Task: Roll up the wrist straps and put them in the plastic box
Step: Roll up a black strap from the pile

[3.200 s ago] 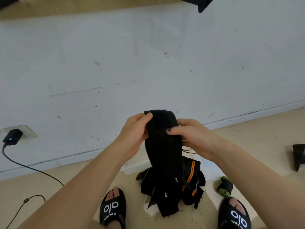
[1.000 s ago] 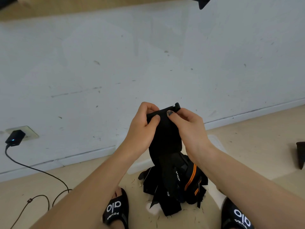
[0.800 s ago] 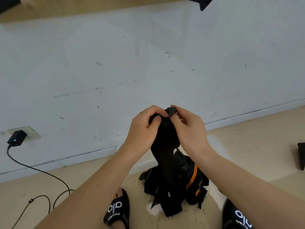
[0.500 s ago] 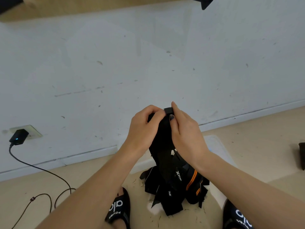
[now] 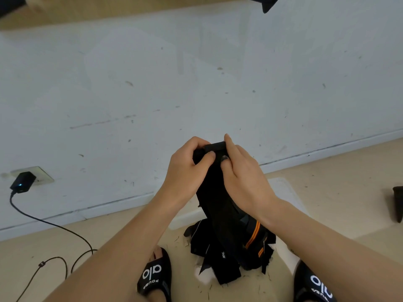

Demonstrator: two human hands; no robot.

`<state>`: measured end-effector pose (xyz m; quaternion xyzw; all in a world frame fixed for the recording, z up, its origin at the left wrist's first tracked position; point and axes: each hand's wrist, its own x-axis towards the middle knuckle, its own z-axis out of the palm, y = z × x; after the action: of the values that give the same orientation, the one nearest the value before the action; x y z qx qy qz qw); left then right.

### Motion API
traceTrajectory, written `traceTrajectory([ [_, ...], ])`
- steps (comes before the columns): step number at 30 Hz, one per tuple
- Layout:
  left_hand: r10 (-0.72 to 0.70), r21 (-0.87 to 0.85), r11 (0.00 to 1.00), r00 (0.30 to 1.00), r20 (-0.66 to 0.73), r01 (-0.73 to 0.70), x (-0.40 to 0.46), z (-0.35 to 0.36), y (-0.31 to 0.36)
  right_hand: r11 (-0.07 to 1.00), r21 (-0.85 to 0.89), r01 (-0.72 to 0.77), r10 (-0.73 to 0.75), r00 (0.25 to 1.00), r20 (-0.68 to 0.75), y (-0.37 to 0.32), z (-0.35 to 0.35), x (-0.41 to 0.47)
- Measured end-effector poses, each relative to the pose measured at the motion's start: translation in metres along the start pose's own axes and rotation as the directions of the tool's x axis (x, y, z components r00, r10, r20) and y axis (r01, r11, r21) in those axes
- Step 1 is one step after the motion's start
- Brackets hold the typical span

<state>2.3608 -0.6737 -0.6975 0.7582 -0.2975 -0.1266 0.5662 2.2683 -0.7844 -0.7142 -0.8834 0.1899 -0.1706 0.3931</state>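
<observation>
A long black wrist strap (image 5: 220, 205) hangs down in front of me. Its top end is folded into a small roll. My left hand (image 5: 187, 164) grips the left side of that roll, thumb on the front. My right hand (image 5: 242, 173) pinches the right side, thumb pressed on the strap. Below lies a heap of more straps (image 5: 250, 243), black, one with orange stripes. The clear plastic box (image 5: 281, 188) sits on the floor behind the heap, mostly hidden by my arms.
A white wall with a skirting board runs close behind. A black charger (image 5: 23, 182) is plugged in at the left, its cable (image 5: 54, 225) trailing over the floor. My feet in black slides (image 5: 154, 277) flank the heap. A dark object (image 5: 398, 203) stands at the right edge.
The flat top end of the strap has been folded over and turned into a small roll. My hands have drawn closer together around it.
</observation>
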Motion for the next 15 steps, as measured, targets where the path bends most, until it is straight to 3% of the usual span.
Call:
traceTrajectory([
  [4, 0.024, -0.056, 0.998, 1.0, -0.012, -0.025, -0.0019, 0.0014, 0.0028, 1.0, -0.001, 0.001, -0.001, 1.0, 0.001, -0.0015, -0.0039, -0.0008],
  [15, 0.083, -0.012, 0.996, 0.995, -0.049, -0.084, 0.0005, -0.0017, -0.0003, 0.999, 0.005, 0.042, -0.042, 0.999, 0.028, -0.0032, -0.0048, -0.0015],
])
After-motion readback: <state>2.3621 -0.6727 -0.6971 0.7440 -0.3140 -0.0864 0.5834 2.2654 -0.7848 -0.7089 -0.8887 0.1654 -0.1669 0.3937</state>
